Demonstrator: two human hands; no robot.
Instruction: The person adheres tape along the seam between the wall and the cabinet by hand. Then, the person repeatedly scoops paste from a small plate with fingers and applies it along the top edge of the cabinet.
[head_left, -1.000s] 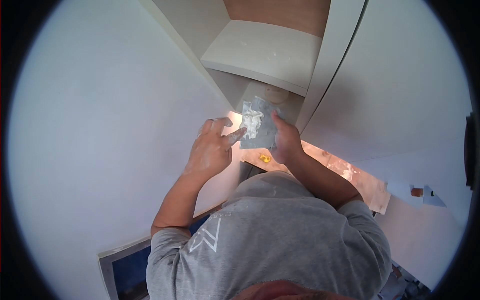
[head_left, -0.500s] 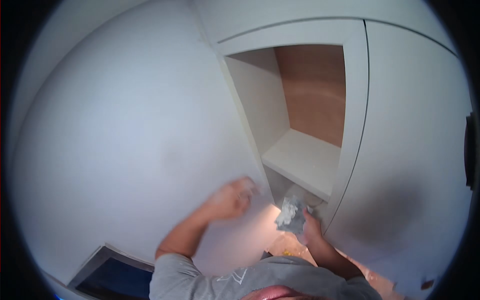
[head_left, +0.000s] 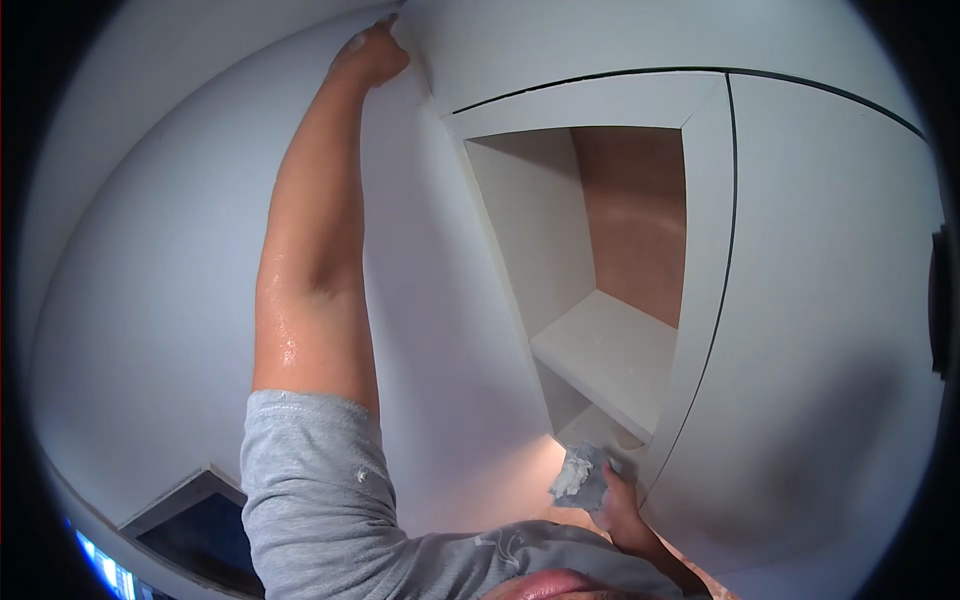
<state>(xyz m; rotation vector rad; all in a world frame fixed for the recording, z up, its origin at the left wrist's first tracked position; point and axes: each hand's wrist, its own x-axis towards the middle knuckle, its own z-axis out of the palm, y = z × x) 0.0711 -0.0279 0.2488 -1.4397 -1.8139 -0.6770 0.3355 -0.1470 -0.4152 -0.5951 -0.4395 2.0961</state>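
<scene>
Gray plate [head_left: 597, 495] low in front of you, just below open cabinet's shelf [head_left: 612, 350]; white paste [head_left: 573, 475] heaped on its face. Your right hand [head_left: 619, 507] has plate's near side, thumb over face, grip closed on it. Your left hand [head_left: 376, 55] raised high, well apart from plate, fingers at top of white wall [head_left: 430, 430], close to cabinet frame [head_left: 708, 190]; cannot tell how wide grip is or whether anything sits in it. Dark framed panel [head_left: 205, 530] lower left.
</scene>
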